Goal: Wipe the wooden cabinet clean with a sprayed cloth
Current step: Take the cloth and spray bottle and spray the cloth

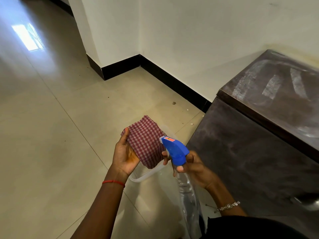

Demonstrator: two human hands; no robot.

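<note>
My left hand (124, 152) holds a folded red-and-white checked cloth (146, 142) flat across its palm, low in the middle of the view. My right hand (195, 167) grips a clear spray bottle (188, 192) by the neck, with a finger on the trigger. Its blue spray head (174, 150) points at the cloth from a few centimetres away. The dark wooden cabinet (250, 152) stands to the right against the wall. Its top (279, 87) carries pale dusty smears.
Under my hands a clear plastic container (143, 176) rests on the beige tiled floor (51, 135). A white wall with a black skirting (172, 80) runs behind the cabinet. Small bits of debris lie on the floor near the skirting.
</note>
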